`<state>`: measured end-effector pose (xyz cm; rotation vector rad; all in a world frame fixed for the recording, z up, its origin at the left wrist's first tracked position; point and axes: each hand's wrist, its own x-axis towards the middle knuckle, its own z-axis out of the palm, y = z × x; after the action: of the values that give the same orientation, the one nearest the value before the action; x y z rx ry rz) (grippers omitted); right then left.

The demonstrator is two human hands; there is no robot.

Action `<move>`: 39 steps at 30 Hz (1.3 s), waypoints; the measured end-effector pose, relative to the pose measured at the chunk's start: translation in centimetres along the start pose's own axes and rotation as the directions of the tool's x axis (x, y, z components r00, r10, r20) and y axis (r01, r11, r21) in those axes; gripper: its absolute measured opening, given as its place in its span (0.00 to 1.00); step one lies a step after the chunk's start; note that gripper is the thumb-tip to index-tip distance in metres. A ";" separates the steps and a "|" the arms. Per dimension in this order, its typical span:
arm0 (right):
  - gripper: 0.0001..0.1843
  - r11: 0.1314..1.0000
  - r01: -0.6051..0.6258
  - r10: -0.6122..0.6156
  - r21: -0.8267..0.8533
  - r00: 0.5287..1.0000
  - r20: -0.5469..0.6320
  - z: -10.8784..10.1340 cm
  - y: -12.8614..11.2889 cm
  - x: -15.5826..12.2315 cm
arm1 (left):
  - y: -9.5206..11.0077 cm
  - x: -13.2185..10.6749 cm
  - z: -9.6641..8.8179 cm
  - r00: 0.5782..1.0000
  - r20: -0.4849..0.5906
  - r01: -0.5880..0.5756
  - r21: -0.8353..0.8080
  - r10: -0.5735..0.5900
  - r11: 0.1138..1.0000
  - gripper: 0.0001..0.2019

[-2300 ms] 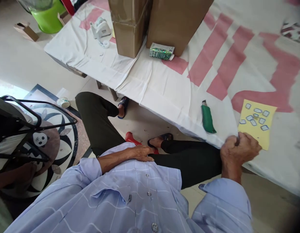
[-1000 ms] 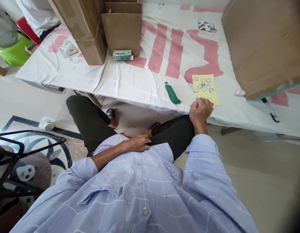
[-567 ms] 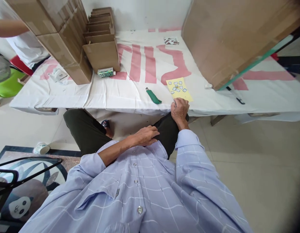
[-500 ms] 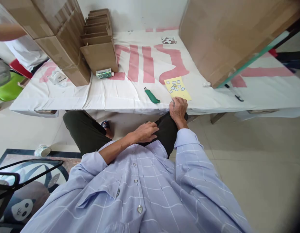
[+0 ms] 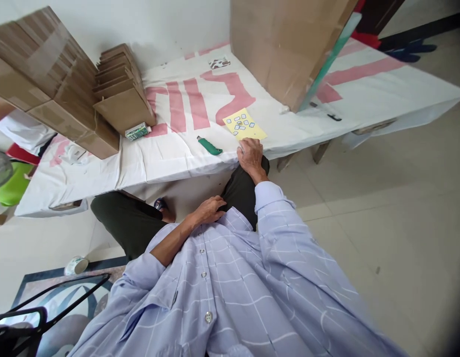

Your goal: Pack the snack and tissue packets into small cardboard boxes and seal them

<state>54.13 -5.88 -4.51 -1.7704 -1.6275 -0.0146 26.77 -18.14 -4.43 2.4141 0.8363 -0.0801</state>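
Note:
My left hand (image 5: 209, 210) rests on my lap by the dark trousers (image 5: 235, 191), its fingers stretched out and holding nothing visible. At the table's front edge, above my knee, is my right hand (image 5: 251, 157). Its fingers are curled, and whatever may be inside them is hidden. Just beyond its knuckles lies a yellow sheet (image 5: 255, 130) with several small, white, dark-outlined pieces or printed shapes on it. To the left of that hand, apart from it, a green-handled cutter (image 5: 210, 146) lies on the white cloth.
Tall cardboard boxes (image 5: 51, 94) stand at the left, beside a row of folded cartons (image 5: 120, 106) and a small green box (image 5: 138, 131). Another large carton (image 5: 278, 49) is at the back right. A co-worker's arm (image 5: 0, 110) shows at far left.
The view has turned, so the table now slants up to the right and its things appear further left. Both hands keep the same resting places; nothing has been picked up.

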 end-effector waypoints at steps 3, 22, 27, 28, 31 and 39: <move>0.20 1.000 -0.006 0.006 0.010 1.000 0.003 -0.1 -0.2 0.0 | 0.0 0.1 0.0 1.000 -0.010 -0.001 0.016 0.001 1.000 0.22; 0.25 1.000 0.022 -0.022 -0.018 1.000 -0.009 -0.6 0.3 -0.1 | -0.5 -0.6 -0.1 0.997 -0.080 -0.026 -0.032 0.023 0.999 0.20; 0.23 0.995 0.086 -0.089 -0.047 0.994 -0.062 -0.4 1.2 0.6 | -1.8 -2.5 -1.1 0.983 -0.183 -0.013 -0.095 -0.004 0.995 0.16; 0.22 0.993 0.103 -0.107 -0.052 0.992 -0.071 -0.4 1.3 0.8 | -2.1 -3.2 -1.3 0.976 -0.215 -0.006 -0.112 -0.019 0.994 0.16; 0.21 0.990 0.118 -0.126 -0.073 0.985 -0.116 -0.2 1.6 1.4 | -3.4 -5.6 -1.7 0.947 -0.307 0.045 -0.153 -0.091 0.987 0.16; 0.21 0.987 0.090 -0.112 -0.130 0.978 -0.178 0.3 2.6 3.0 | -5.5 -12.2 0.0 0.837 -0.456 0.162 -0.319 -0.301 0.934 0.18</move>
<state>56.87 -2.96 -4.63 -1.7180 -1.6073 -0.3231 13.78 -21.40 -4.32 2.0818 1.2830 0.5585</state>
